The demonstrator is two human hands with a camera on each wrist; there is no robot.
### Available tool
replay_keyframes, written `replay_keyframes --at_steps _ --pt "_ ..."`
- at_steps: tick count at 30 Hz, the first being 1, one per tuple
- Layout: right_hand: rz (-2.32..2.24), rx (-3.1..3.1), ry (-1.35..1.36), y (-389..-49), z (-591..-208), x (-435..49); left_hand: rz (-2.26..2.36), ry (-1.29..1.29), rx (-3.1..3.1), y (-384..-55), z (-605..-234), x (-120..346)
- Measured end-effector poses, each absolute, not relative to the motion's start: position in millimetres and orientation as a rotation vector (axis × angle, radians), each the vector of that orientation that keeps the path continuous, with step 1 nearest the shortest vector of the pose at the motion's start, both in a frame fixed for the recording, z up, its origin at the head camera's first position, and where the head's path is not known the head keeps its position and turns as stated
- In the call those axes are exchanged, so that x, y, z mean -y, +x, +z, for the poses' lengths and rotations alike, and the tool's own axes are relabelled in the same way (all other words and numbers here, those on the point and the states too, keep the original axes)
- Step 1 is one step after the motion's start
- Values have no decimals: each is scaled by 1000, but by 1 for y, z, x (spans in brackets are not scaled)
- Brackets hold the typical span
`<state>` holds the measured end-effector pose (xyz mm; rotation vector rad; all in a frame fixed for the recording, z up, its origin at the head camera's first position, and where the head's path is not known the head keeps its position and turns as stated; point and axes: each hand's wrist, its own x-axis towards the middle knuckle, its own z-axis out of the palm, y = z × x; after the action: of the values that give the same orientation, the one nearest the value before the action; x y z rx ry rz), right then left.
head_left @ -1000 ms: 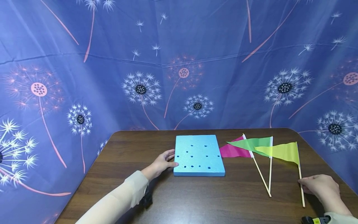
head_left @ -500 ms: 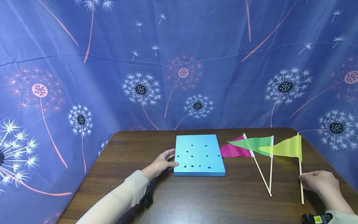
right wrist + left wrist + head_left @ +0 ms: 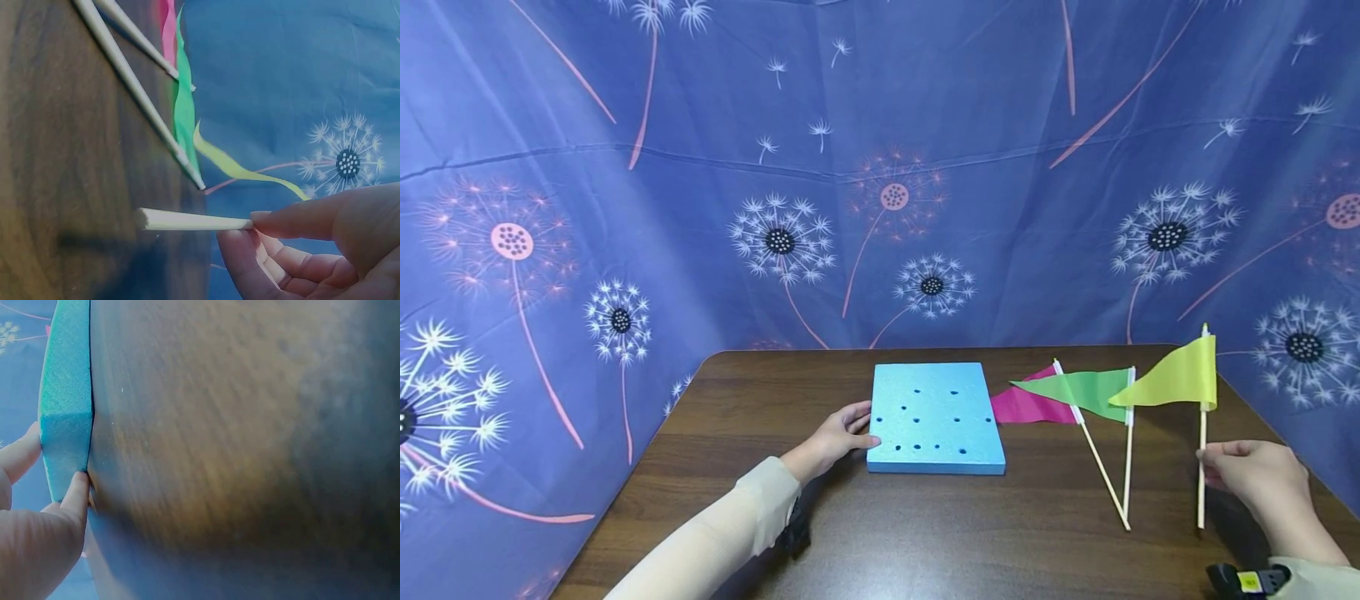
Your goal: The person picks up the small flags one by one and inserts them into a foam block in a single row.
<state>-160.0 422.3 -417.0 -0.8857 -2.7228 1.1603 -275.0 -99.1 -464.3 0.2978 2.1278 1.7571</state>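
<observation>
My right hand (image 3: pixel 1259 477) pinches the wooden stick of a yellow pennant flag (image 3: pixel 1180 373) between thumb and fingers. The flag stands nearly upright at the table's right side, and in the right wrist view the stick's bare lower end (image 3: pixel 187 220) points out past the fingertips. At the middle of the table lies a square blue foam board (image 3: pixel 940 429) dotted with several small holes. My left hand (image 3: pixel 831 440) grips the board's left edge, thumb at the top face and fingers along the side; the left wrist view shows the board's side (image 3: pixel 67 394) between the digits.
Between the board and my right hand lie a green pennant flag (image 3: pixel 1093 390) and a magenta pennant flag (image 3: pixel 1030 406), sticks crossing near their lower ends. The brown wooden table (image 3: pixel 970 542) ends at a blue dandelion-print cloth (image 3: pixel 1015 208) behind.
The yellow flag has been lifted from the table and tipped more upright, its tip rising. My right hand has moved slightly up with it. The left hand and board stay put.
</observation>
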Motion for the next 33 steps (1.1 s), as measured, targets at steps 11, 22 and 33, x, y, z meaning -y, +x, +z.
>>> replay_keyframes --at_steps 11,22,33 --pt "1152 2713 -805 -160 -405 -411 1816 329 -2085 -269 -472 98" --pt "1067 2679 -694 -168 -405 -402 1746 303 -2121 -272 -460 96" --pt "1005 2633 -579 -177 -400 -380 1732 304 -2137 -270 -459 94"
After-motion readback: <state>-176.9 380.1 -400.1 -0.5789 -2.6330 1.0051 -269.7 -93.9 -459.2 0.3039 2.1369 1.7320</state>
